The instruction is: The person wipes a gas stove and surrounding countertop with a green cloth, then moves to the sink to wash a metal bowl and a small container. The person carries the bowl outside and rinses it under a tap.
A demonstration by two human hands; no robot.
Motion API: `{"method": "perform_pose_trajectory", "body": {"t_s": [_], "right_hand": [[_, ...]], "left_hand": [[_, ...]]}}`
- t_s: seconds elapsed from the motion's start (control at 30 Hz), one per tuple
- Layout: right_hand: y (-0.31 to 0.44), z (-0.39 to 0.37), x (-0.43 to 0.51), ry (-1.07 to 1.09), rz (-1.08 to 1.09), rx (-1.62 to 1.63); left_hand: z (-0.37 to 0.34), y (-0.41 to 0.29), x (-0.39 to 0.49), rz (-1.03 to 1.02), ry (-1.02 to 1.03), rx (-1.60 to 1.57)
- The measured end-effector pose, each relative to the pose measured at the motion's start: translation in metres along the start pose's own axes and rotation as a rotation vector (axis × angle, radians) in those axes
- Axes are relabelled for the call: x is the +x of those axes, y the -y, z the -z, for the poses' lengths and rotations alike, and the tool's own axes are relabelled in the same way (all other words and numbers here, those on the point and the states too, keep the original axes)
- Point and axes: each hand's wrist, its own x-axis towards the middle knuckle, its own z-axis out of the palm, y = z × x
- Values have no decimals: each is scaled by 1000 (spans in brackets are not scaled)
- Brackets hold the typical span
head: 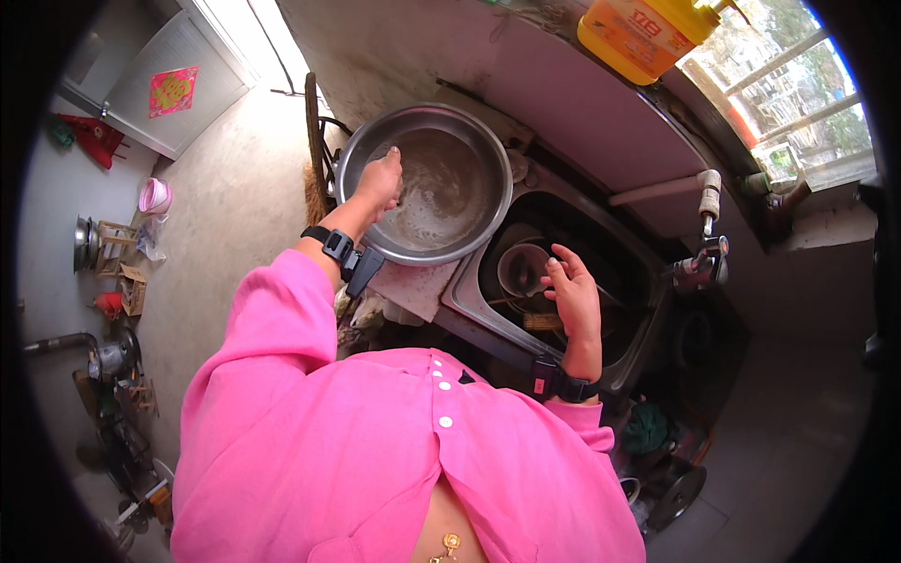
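Observation:
A wide stainless steel basin (504,184) of cloudy brownish water (440,193) sits at the left end of the sink counter. Over its left side is my left hand (380,184), fingers curled inward; what lies within them is hidden. My right hand (576,299) hovers above the metal sink (454,297), its fingers apart and nothing seen in them. Below and left of that hand, a round bowl (522,271) rests in the dark sink. Close to the right wrist lies a yellowish bundled thing (542,321), perhaps a bamboo brush.
A tap (702,266) juts over the sink's right end. On the window ledge stands a yellow detergent jug (637,42). A broom (314,190) leans left of the basin. Farther left, a pink bucket (155,195) and wooden stool (115,248) are on the floor.

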Motion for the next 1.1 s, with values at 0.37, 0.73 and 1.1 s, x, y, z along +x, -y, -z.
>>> {"method": "perform_pose_trajectory", "body": {"t_s": [0.37, 0.73, 1.1], "right_hand": [[-12, -7, -2, 73, -29, -44], [-12, -28, -3, 134, -34, -39], [-17, -60, 3, 302, 8, -193]], "left_hand": [[18, 4, 6, 158, 200, -381], [27, 0, -27, 218, 530, -572], [30, 18, -32, 36, 351, -424]]}}
